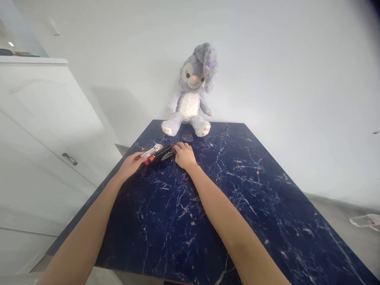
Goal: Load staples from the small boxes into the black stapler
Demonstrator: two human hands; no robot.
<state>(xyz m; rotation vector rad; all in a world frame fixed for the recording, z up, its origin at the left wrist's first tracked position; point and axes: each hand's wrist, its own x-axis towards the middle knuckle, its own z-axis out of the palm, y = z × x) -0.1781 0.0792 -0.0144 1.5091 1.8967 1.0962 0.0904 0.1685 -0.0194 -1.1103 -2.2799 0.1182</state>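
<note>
A small box point(151, 152) with white, red and black printing lies at a slant on the dark blue tabletop point(190, 221). My left hand point(132, 164) grips its left end, thumb and fingers on either side. At the box's right end are dark, slim, pen-like pieces point(168, 154) with pale lettering; their exact kind is too small to make out. My right hand point(184, 155) is palm down with its fingers curled at the far end of these pieces. Its fingertips partly hide what they pinch.
A grey plush rabbit point(190, 105) with a white belly sits at the table's back edge against the white wall point(282, 79). To the left stands a white cabinet point(38, 138) with a dark handle. A clear plastic item point(365, 220) lies on the floor at right.
</note>
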